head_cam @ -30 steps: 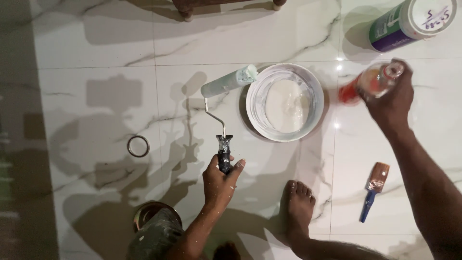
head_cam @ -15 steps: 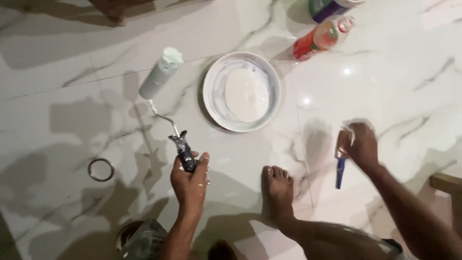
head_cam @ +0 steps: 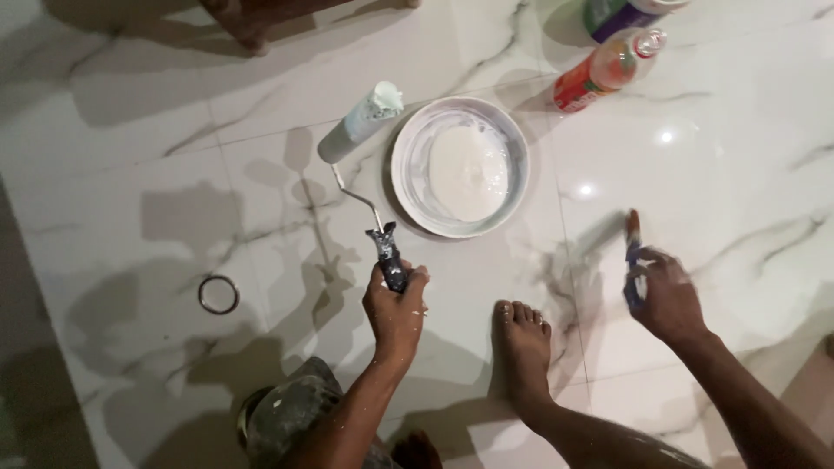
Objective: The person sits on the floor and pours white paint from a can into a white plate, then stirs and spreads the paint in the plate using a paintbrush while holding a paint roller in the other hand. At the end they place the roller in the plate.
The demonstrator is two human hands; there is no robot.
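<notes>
The left hand (head_cam: 395, 308) is clenched around the dark handle of a paint roller (head_cam: 360, 122), fingers (head_cam: 415, 282) wrapped fully round the grip with the thumb on the near side. The roller's bent metal shaft runs up and away from the hand to a pale sleeve, which lies tilted just beside the left rim of a round bucket (head_cam: 408, 156); whether the sleeve touches the rim cannot be told. The bucket stands on the white marble floor (head_cam: 712, 200) and holds white paint.

The right hand (head_cam: 665, 295) is closed on a paintbrush (head_cam: 633, 252) with a blue handle. The fingers are blurred, but they curl around the lower part of the handle, and the brush's reddish-brown end sticks up beyond the knuckles. The brush is well to the right of the bucket, above the floor; whether its tip touches the tiles cannot be told.

A bare foot (head_cam: 519, 347) rests flat on the floor between the two hands. At the top right an orange-labelled plastic bottle (head_cam: 604, 74) lies tilted, with a purple and green container (head_cam: 612, 16) just behind it. A small metal ring (head_cam: 218, 294) lies on the floor well to the left of the left hand.
</notes>
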